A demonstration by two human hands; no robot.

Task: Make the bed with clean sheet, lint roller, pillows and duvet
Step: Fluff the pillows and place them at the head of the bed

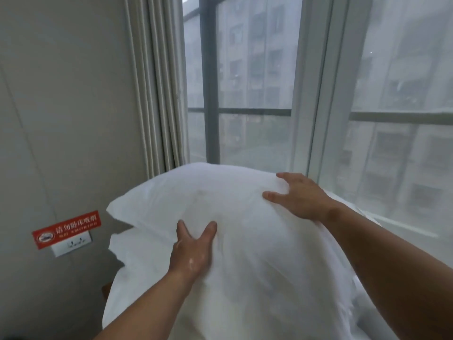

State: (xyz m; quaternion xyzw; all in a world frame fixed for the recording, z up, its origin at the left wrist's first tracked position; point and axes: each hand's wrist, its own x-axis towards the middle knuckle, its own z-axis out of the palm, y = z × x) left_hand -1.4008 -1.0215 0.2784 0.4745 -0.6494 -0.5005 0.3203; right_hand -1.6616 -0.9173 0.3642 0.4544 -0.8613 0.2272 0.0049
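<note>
While the white pillow is being seated at the head of the bed, both hands are working on its upper face, and the relation to check is the one between the pillow's long axis and the two palms. That axis is running roughly across the view, from the pointed corner beside the grey wall toward the window side. The left hand is pressing down on the near middle of the pillow with thumb and forefinger straight and spread in a V; its other fingers are not showing. The right hand is lying farther away, on the crest toward the window, with thumb and forefinger splayed flat on the cloth and holding nothing that can be seen; its other fingers are hidden beyond the crest. The left hand is therefore the nearer one to the wall-side corner, and the right hand is nearer to the window end. More white bedding is lying under the pillow; whether it is a second pillow or the sheet cannot be told. As a judgement, squaring the pillow calls for a push along the long axis toward the wall, led by the right hand, while the left hand is steadying the middle. A red notice and a wall socket are sitting on the wall just beside that corner.
</note>
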